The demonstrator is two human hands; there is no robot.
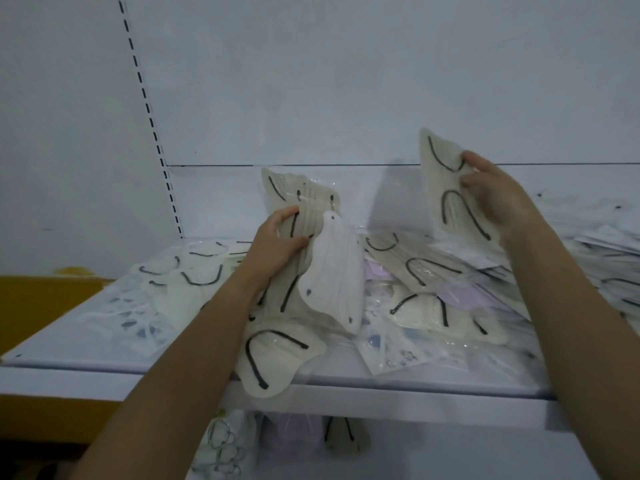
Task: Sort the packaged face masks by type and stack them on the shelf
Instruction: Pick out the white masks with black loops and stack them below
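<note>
My left hand (277, 242) grips a bunch of packaged masks (313, 220) held upright over the shelf: cream ones with black ear loops, and a white one (334, 271) hanging at the front. My right hand (495, 192) pinches a single cream mask with black loops (446, 188), lifted above the right side of the pile. Loose packaged masks (426, 282) lie scattered over the white shelf (86, 344), cream, lilac and white ones mixed. One cream mask (273, 358) overhangs the shelf's front edge.
A small heap of pale masks with black loops (187, 271) lies at the shelf's left rear. More white packs (602, 244) pile up at the far right. Below the shelf, other masks (294, 434) show on a lower level. A slotted upright (152, 116) runs up the back wall.
</note>
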